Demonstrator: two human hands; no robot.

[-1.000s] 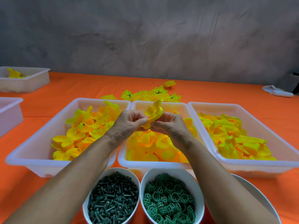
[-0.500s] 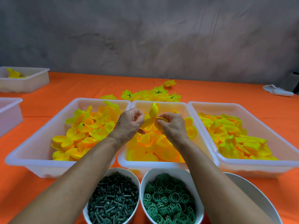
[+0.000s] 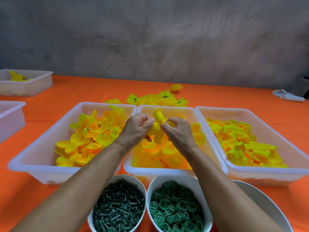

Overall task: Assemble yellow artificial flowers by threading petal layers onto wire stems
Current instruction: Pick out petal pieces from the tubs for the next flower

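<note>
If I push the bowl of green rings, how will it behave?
The bowl would probably slide, not tip: it sits wide and low. Probably light, since the rings are thin, open loops. Heaped rings may spill.

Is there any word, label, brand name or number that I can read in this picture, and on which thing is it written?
None: no readable text shows anywhere.
The white trays of petals, the two bowls of green parts and the orange cloth carry no print or label.
The finished flowers show only dark green centres, not writing.
The white thing at the far right is too small to show whether it bears any mark.
</note>
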